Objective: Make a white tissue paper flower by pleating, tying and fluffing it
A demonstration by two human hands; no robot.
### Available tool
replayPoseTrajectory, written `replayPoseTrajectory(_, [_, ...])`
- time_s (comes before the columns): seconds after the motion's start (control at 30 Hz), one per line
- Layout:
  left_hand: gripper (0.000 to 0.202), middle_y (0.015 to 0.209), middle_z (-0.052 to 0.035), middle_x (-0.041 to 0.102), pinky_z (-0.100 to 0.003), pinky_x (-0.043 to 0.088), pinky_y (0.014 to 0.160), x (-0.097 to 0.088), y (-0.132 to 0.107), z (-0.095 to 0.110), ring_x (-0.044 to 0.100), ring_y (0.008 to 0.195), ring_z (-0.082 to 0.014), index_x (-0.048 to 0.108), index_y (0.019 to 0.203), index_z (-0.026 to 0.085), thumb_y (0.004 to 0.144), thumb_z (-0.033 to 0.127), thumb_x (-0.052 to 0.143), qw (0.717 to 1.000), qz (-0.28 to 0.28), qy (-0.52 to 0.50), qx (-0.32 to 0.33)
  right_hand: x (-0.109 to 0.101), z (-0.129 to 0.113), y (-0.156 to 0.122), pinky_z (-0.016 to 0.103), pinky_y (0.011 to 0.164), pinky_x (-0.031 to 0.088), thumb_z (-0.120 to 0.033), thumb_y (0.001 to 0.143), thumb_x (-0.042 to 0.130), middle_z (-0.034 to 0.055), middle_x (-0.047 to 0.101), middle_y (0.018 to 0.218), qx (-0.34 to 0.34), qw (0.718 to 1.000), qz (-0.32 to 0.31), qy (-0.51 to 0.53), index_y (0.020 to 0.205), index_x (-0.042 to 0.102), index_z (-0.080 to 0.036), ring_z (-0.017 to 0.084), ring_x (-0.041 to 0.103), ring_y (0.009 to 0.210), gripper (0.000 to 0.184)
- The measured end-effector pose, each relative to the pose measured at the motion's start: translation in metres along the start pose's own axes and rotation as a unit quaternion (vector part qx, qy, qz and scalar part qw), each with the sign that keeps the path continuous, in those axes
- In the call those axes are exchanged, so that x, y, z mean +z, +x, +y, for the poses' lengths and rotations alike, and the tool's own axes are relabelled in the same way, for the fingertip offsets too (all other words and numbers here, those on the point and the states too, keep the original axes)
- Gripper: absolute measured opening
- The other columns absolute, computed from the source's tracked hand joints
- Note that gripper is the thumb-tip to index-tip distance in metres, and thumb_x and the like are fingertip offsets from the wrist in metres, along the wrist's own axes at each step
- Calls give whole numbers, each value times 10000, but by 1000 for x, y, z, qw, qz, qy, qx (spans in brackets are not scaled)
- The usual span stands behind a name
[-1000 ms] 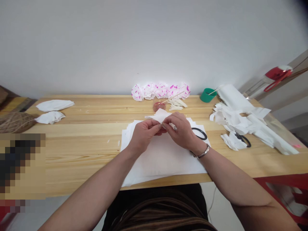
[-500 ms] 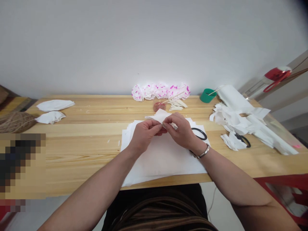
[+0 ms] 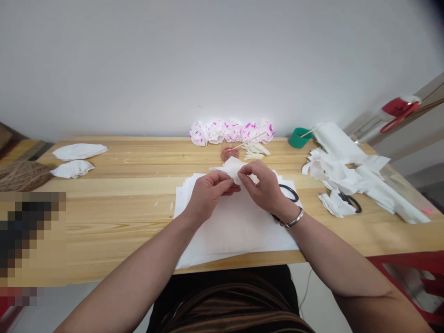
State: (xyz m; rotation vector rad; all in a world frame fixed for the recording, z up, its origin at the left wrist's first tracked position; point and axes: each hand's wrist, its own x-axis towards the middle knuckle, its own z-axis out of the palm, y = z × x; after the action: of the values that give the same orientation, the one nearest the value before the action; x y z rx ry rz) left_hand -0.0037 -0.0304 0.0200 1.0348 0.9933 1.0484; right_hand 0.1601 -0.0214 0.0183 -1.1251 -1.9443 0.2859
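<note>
Both hands meet over the middle of the wooden table (image 3: pixel 114 217). My left hand (image 3: pixel 208 192) and my right hand (image 3: pixel 265 185) each pinch the same small folded piece of white tissue paper (image 3: pixel 231 167), held just above a stack of white paper sheets (image 3: pixel 236 226). A silver bangle sits on my right wrist. Black scissors (image 3: pixel 289 192) lie on the stack, partly hidden behind my right hand.
White paper flowers with pink marks (image 3: pixel 231 131) line the wall, with a small pink dish (image 3: pixel 229 152) and cut strips before them. A green cup (image 3: pixel 299 137), heaped white paper (image 3: pixel 350 171) and another pair of scissors lie right. Twine (image 3: pixel 22 175) and crumpled tissues (image 3: pixel 78 151) lie left.
My right hand has shifted slightly up and back along the tissue; the fold has turned a little. My left hand stays almost still.
</note>
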Motion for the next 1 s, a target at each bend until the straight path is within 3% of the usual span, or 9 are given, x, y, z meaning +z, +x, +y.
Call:
replayPoseTrajectory(0.13, [109, 706, -15, 680, -318, 489, 734, 0, 0, -1, 682, 731, -183, 641, 716, 157, 718, 258, 683, 1000, -1, -2, 1, 0, 2, 1, 309, 688, 420, -209, 842, 504, 28, 584, 742, 30, 999, 26, 6, 774, 554, -189, 153, 516, 722, 87])
replayPoseTrajectory(0.4, [122, 712, -21, 695, -254, 452, 680, -1, -1, -1, 637, 703, -134, 665, 720, 162, 728, 283, 679, 997, 4, 70, 29, -2, 4, 6, 268, 647, 432, -275, 811, 535, 3, 607, 714, 190, 975, 21, 117, 747, 582, -175, 124, 538, 675, 128])
replayPoseTrajectory(0.47, [118, 719, -22, 697, -254, 452, 688, 0, -2, 0, 633, 713, -136, 666, 724, 163, 730, 281, 676, 994, 10, 97, 44, -5, 1, 6, 276, 670, 440, -301, 823, 531, 10, 609, 737, 179, 975, 20, 133, 765, 583, -175, 128, 544, 699, 149])
replayPoseTrajectory(0.63, [133, 718, -15, 681, -267, 469, 702, 2, -3, 0, 632, 727, -147, 662, 725, 170, 734, 302, 670, 984, 14, 157, 83, -7, -4, 3, 335, 766, 439, -409, 771, 632, 52, 602, 877, 56, 994, 11, 88, 899, 573, -191, 175, 542, 828, 261])
replayPoseTrajectory(0.77, [89, 755, -13, 663, -278, 466, 720, 1, -4, -3, 619, 753, -149, 674, 759, 184, 761, 261, 630, 970, 0, 206, 126, -2, -1, 2, 331, 734, 430, -369, 768, 652, 44, 582, 850, 45, 997, 20, 54, 895, 561, -197, 172, 523, 801, 232])
replayPoseTrajectory(0.87, [79, 753, -12, 642, -269, 448, 698, 1, -5, -3, 597, 748, -145, 671, 724, 186, 760, 223, 612, 956, -10, 250, 156, 0, 2, 2, 307, 704, 413, -282, 785, 633, 11, 562, 753, 38, 998, 16, 54, 771, 548, -199, 151, 505, 744, 119])
replayPoseTrajectory(1.0, [147, 727, -24, 655, -282, 457, 670, 2, -5, 1, 619, 713, -157, 652, 742, 169, 765, 312, 624, 980, -18, 181, 77, -1, 1, 2, 287, 674, 399, -207, 804, 591, -7, 549, 697, 29, 998, 7, 58, 696, 525, -199, 132, 491, 693, 127])
